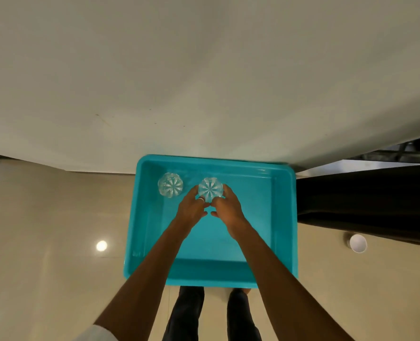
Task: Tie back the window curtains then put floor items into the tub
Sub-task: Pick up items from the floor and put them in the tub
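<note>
A turquoise plastic tub stands on the floor against the wall, seen from above. Inside it, at the back left, a clear cut glass stands alone. A second clear glass is near the tub's back middle, gripped from both sides. My left hand holds its left side, with a ring on one finger. My right hand holds its right side. Both forearms reach down over the tub's front rim.
A white paper cup stands on the beige tiled floor to the right of the tub. A dark curtain hangs at the right, touching the floor. A pale wall fills the upper view. My legs are just in front of the tub.
</note>
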Motion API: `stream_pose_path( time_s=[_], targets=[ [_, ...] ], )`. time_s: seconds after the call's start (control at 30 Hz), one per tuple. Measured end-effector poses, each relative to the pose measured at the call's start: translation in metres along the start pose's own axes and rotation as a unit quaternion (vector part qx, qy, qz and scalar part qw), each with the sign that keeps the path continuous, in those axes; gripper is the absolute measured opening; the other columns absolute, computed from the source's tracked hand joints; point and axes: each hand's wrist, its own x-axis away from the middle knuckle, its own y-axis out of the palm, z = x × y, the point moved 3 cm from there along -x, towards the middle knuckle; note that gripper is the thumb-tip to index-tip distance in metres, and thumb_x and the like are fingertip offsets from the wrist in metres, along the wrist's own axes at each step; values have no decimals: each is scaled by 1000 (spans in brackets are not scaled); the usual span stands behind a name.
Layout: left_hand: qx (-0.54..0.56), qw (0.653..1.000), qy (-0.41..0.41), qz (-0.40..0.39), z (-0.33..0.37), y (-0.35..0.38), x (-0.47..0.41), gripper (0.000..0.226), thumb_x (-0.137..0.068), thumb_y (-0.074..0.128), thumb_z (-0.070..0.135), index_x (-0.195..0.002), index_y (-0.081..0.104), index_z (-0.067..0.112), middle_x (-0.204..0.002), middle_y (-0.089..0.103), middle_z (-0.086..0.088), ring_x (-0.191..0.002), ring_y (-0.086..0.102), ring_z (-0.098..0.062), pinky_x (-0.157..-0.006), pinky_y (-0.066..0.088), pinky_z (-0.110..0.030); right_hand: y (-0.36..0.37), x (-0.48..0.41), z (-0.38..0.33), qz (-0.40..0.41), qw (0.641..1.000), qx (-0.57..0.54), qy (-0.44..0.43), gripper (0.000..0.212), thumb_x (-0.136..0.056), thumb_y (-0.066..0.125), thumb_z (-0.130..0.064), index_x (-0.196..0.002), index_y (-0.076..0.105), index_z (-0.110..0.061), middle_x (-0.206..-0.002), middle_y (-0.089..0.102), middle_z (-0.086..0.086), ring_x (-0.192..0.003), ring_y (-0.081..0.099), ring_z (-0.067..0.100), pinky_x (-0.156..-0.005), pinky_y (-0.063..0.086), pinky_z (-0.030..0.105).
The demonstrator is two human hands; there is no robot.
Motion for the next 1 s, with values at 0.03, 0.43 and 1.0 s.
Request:
stream_pose_path(
  time_s=[0.03,0.43,1.0],
  targets=[
    [-2,1000,-4,-2,-1,0,-5,33,-99,45,13,-124,56,33,-124,65,-1,-104,67,-16,-88,55,-36,1,-4,0,-4,1000,-1,1,36,-85,50,-13,-114,62,-29,-112,69,2,-97,70,21,-72,62,36],
    [-44,998,-37,36,-14,-7,-15,48,-99,50,19,-146,42,19,-131,49,3,-116,62,-29,-100,52,-48,3,-10,12,-3,998,-41,40,55,-94,51,-6,-145,41,-22,-130,50,-3,-109,62,22,-87,59,39],
    [-164,985,-39,31,-25,20,59,56,-86,54,31,-140,44,18,-132,63,-9,-111,65,-29,-97,54,-48,-41,96,6,41,997,31,50,47,-98,55,-18,-143,44,-13,-144,48,6,-105,66,24,-90,59,43]
  ],
)
